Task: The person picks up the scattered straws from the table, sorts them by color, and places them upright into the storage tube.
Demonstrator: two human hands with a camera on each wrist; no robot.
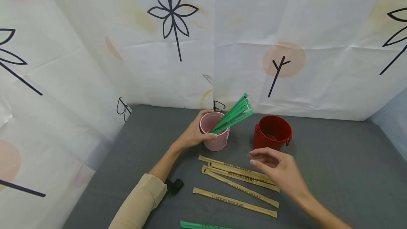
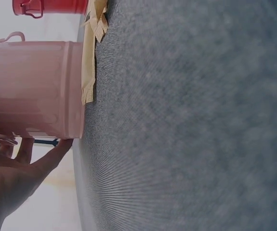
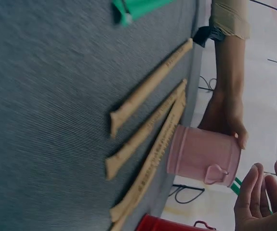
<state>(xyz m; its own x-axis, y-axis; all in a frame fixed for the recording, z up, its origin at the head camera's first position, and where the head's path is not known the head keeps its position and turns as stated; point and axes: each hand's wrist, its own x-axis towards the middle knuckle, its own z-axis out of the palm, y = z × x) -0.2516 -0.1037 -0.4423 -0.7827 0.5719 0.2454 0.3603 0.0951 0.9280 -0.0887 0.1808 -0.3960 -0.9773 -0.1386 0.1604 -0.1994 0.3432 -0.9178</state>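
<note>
My left hand (image 1: 193, 132) grips a small pink bucket (image 1: 216, 145) at the back of the table, thumb over the near rim and fingers round the far side. Several green wrapped straws (image 1: 233, 116) stand in it, leaning right. In the left wrist view the pink bucket (image 2: 27, 86) is close up, fingertips at its wall. My right hand (image 1: 277, 167) hovers in front of a red bucket (image 1: 261, 140), fingers loosely bent and nothing between them. Below it lie several tan wrapped straws (image 1: 235, 200) with dark print. The right wrist view shows the right hand (image 3: 263, 204) holding nothing.
One green wrapped straw (image 1: 203, 225) lies at the front edge of the view. Grey cloth (image 1: 343, 172) covers the table. A white patterned curtain (image 1: 241, 20) hangs behind and along the left side. A black strap piece (image 1: 175, 186) is by the left sleeve.
</note>
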